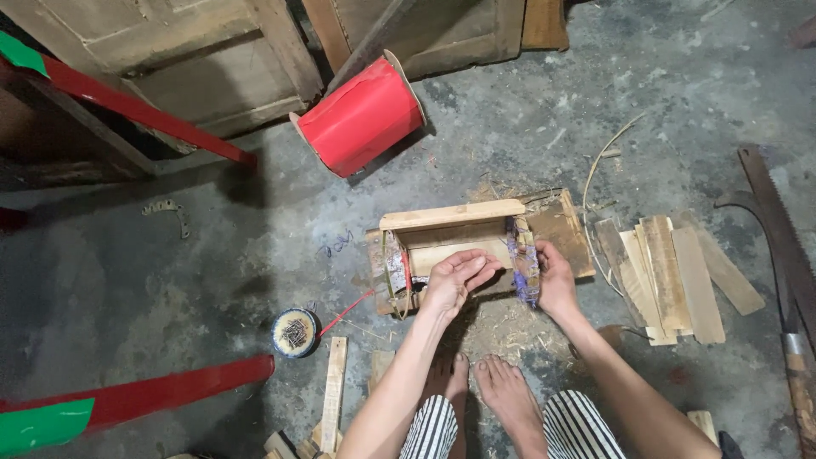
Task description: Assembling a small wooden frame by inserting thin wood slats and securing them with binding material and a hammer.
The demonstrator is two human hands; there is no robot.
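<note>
On the concrete floor (pixel 170 255), a small wooden frame (pixel 450 234) is gripped at its wrapped end by the right hand (pixel 554 279), while the left hand (pixel 455 279) is cupped loosely over its middle

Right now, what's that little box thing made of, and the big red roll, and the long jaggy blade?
The small frame under the left hand and right hand looks like bare, unpainted wood: pale, grainy slats. The red roll seems glossy paper or plastic sheet on a cardboard-like core; hard to tell which. The saw blade looks like dull, rusty metal with teeth.
</note>
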